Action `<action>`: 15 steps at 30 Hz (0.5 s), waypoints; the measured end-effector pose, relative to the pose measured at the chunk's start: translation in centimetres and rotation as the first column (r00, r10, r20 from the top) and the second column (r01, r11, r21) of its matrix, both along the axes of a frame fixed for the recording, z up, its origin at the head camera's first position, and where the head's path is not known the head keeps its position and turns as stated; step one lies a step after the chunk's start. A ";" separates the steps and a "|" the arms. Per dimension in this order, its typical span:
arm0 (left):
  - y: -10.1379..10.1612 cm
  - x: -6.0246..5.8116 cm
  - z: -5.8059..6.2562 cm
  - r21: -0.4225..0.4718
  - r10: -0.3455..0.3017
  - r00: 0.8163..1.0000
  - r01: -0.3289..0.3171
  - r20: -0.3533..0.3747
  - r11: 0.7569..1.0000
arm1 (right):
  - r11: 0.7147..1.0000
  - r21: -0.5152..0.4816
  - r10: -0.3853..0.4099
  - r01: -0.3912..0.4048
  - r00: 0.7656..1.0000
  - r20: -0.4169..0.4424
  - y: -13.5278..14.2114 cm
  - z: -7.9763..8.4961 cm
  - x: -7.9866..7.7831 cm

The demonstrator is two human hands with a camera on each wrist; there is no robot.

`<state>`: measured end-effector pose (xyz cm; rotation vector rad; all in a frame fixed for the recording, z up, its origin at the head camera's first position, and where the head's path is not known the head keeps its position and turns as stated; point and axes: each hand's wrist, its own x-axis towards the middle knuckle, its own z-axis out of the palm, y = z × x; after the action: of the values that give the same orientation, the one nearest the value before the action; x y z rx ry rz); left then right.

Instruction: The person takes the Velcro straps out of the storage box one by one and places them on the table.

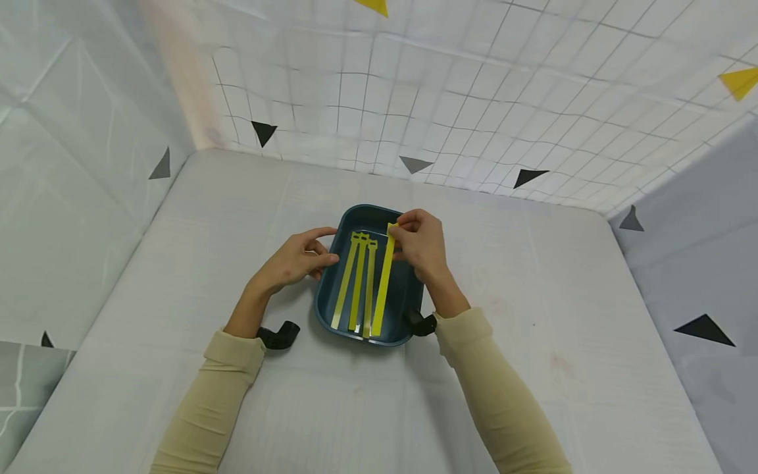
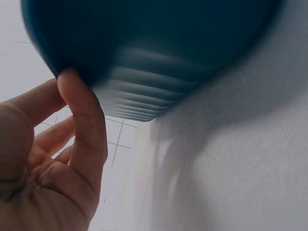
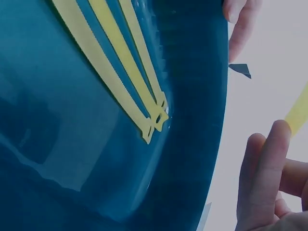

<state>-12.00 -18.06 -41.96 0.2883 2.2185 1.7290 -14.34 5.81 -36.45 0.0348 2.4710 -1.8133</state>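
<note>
A dark teal tray (image 1: pixel 405 289) with rounded corners stands in the middle of the table. Three yellow cable ties (image 1: pixel 358 283), flat straps with slotted heads, lie side by side along its left half. My left hand (image 1: pixel 299 258) holds the tray's left rim, thumb and index fingertips at the edge; the left wrist view shows the thumb against the tray's ribbed outer wall (image 2: pixel 144 82). Over the tray's far right part, my right hand (image 1: pixel 423 243) pinches another yellow cable tie (image 1: pixel 383 289) near its upper end. That strap hangs toward the tray's near side.
White sheeting covers the table (image 1: pixel 533 368). A grid-patterned back wall (image 1: pixel 462 99) and grey side sheets enclose it, marked with black, grey and yellow triangles. Black wrist devices (image 1: pixel 279 336) sit at both cuffs, the right one overlapping the tray's near right corner.
</note>
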 end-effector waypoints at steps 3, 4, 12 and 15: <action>0.0 0.0 0.1 -0.002 0.001 1.000 -0.001 -0.004 1.000 | 1.000 -0.004 -0.004 0.004 1.000 -0.007 0.2 0.1 0.1; 0.0 0.0 0.1 -0.003 0.001 1.000 -0.001 -0.004 1.000 | 1.000 -0.006 -0.005 0.005 1.000 -0.011 0.3 0.1 0.1; 0.0 -0.1 -0.1 -0.006 0.006 1.000 -0.006 0.010 1.000 | 1.000 0.015 -0.007 0.008 0.999 -0.049 1.2 0.4 0.1; 0.0 -0.2 -0.2 -0.005 0.004 1.000 -0.004 0.011 1.000 | 0.999 0.027 -0.015 0.017 0.998 -0.053 1.7 0.4 0.2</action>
<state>-12.17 -18.02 -42.16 0.2726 2.2172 1.7231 -14.16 7.49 -36.03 0.0084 2.5390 -1.8091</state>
